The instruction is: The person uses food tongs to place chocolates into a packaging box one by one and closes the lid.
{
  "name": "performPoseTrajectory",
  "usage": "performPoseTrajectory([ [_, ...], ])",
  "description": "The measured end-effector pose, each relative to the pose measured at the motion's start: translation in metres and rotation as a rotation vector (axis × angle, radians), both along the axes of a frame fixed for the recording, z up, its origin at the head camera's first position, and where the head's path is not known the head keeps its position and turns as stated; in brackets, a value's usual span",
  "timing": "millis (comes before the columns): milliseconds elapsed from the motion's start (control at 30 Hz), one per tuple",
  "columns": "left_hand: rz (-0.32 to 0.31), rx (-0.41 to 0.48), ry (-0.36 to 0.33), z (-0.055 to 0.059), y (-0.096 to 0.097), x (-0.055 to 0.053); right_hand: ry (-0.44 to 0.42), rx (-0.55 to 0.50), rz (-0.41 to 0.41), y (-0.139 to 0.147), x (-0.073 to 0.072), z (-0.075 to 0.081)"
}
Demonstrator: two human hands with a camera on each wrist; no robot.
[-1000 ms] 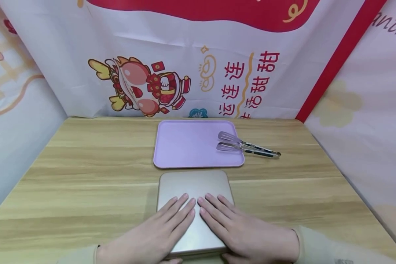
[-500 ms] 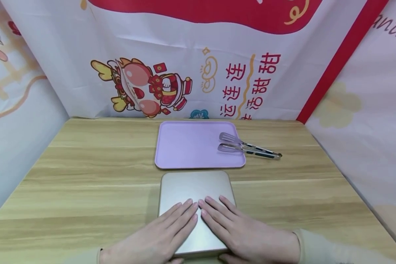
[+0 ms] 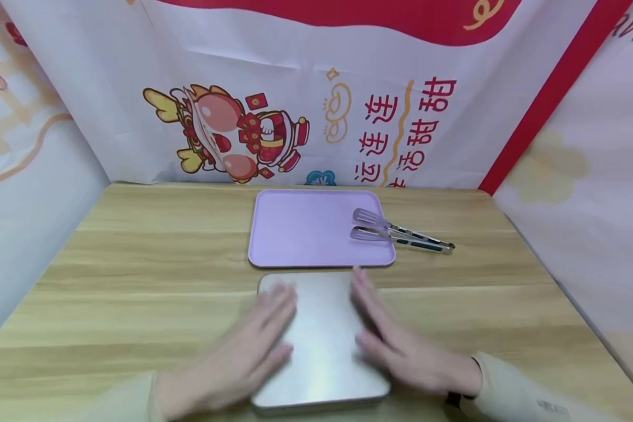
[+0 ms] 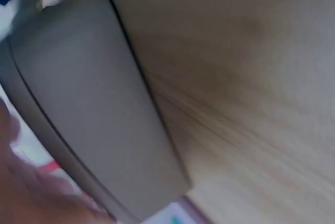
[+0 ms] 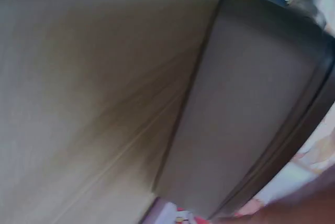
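Observation:
A closed, silvery metal tin (image 3: 324, 334) with rounded corners lies lengthwise on the wooden table near its front. My left hand (image 3: 245, 354), motion-blurred, is over the tin's left edge with fingers straight and pointing away from me. Over the opposite edge is my right hand (image 3: 403, 349), also blurred, its fingers extended and the thumb apart. The left wrist view shows the tin's tall side (image 4: 99, 103) and the seam of its lid. A similar side wall (image 5: 246, 93) fills much of the right wrist view, with part of the hand low at the right.
Behind the tin lies a shallow purple tray (image 3: 300, 228). Metal tongs (image 3: 401, 234) with slotted ends lie across its right rim, handles out over the table (image 3: 137, 281). Printed white cloth (image 3: 274, 53) hangs behind and at both sides.
Both hands were flat together on the middle of the lid. They have since parted, the left towards the tin's left edge and the right towards its right edge.

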State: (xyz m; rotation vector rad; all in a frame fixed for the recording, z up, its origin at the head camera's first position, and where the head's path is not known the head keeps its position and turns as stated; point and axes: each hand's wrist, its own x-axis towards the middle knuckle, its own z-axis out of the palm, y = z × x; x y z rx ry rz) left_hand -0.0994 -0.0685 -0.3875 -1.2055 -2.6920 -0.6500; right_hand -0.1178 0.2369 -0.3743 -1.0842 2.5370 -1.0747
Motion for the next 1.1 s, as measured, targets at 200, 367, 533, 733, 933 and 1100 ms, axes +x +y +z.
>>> performPoseTrajectory([
  [200,0.305,0.108,-0.242,-0.001,0.01,-0.023,-0.465,-0.136,-0.496,-0.023,-0.016,0.002],
  [367,0.346,0.109,-0.27,-0.003,0.018,-0.025,-0.36,-0.212,-0.569,-0.038,-0.008,-0.007],
  [533,0.342,0.077,-0.253,-0.004,0.021,-0.023,-0.144,-0.159,-0.53,-0.04,-0.001,-0.016],
  [733,0.342,0.042,-0.26,-0.005,0.022,-0.021,-0.103,-0.093,-0.505,-0.04,0.0,-0.017],
  [933,0.352,0.021,-0.264,-0.007,0.024,-0.02,-0.111,-0.028,-0.504,-0.042,0.001,-0.017],
  [1100,0.357,0.014,-0.256,-0.008,0.025,-0.021,-0.109,0.045,-0.484,-0.042,0.001,-0.016],
])
